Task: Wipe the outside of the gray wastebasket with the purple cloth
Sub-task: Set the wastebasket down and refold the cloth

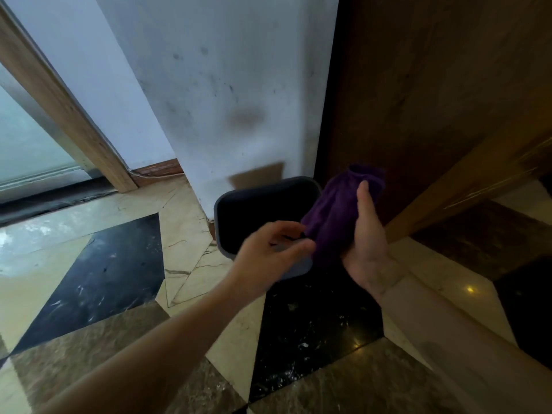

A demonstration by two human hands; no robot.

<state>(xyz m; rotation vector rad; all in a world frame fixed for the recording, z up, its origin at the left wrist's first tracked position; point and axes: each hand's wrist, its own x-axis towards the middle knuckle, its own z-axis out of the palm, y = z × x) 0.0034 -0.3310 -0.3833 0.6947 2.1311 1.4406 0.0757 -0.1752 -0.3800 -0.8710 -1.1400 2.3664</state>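
a gray plastic wastebasket [264,186] with rounded corners stands on the polished marble floor [89,264], its dark open mouth facing up toward the camera, set in the corner where a scuffed white wall [227,85] meets a dark brown wooden panel [433,85]. the basket's far rim sits close against the wall, and its near rim is partly covered by the person's left hand [268,249]. the right hand [369,234] is raised just to the right of the basket, palm toward the camera, with its thumb pressed against a bunched purple cloth [331,216]; the cloth is gripped in that hand and hangs crumpled over the basket's right edge, though whether it touches the rim cannot be told. the left hand reaches in from the lower left on a bare forearm, its fingers curled and loosely parted, with the fingertips right at the lower corner of the cloth; whether they have pinched the fabric is not clear from this view. the floor is laid in black, cream and brown stone pieces with pale scuffs on the dark ones. at the far left a light wooden door frame [65,109] slants down to the floor beside a frosted glass pane [27,144].
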